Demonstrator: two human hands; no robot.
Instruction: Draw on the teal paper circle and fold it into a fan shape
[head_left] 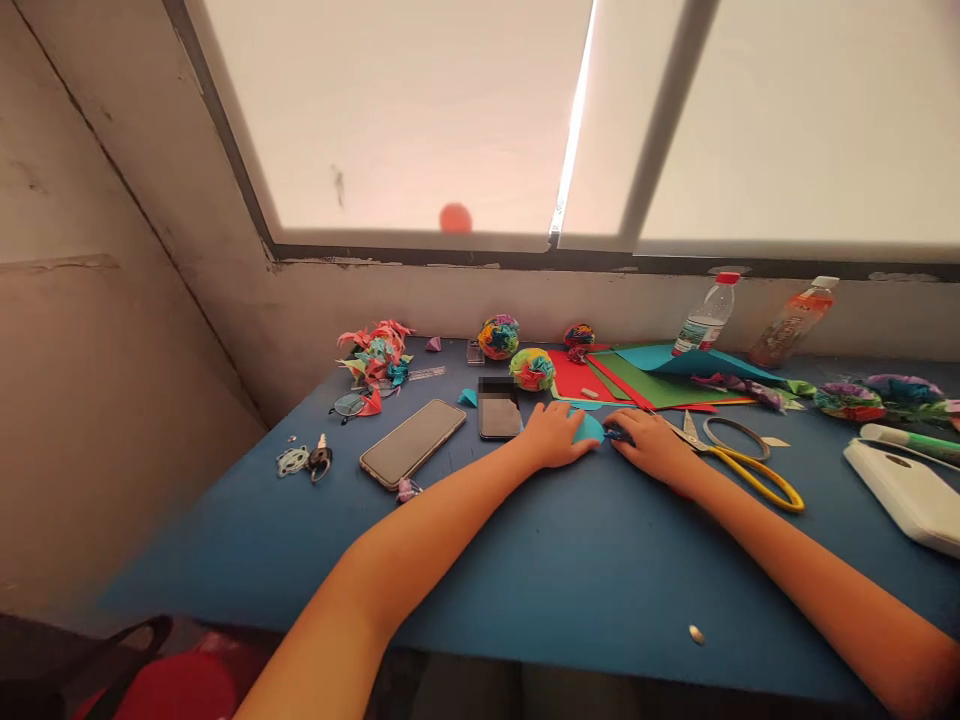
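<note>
Window panes [420,120] overlook the blue desk [562,560]. Well inside its front edge, left hand [553,436] and right hand [649,442] nearly meet. Toward the back edge, paper balls [499,338] look finished; the left grasps unfinished-looking blue paper [590,427]; the right's grip is unclear.

On the table [525,580], around the paper piece [589,429] by the left hand [553,436]
At nine o'clock, phone [412,442], then key [320,461] farther out; at three, scissors [705,446]; at two, paper sheets [694,385], bottle [703,328] behind.
</note>
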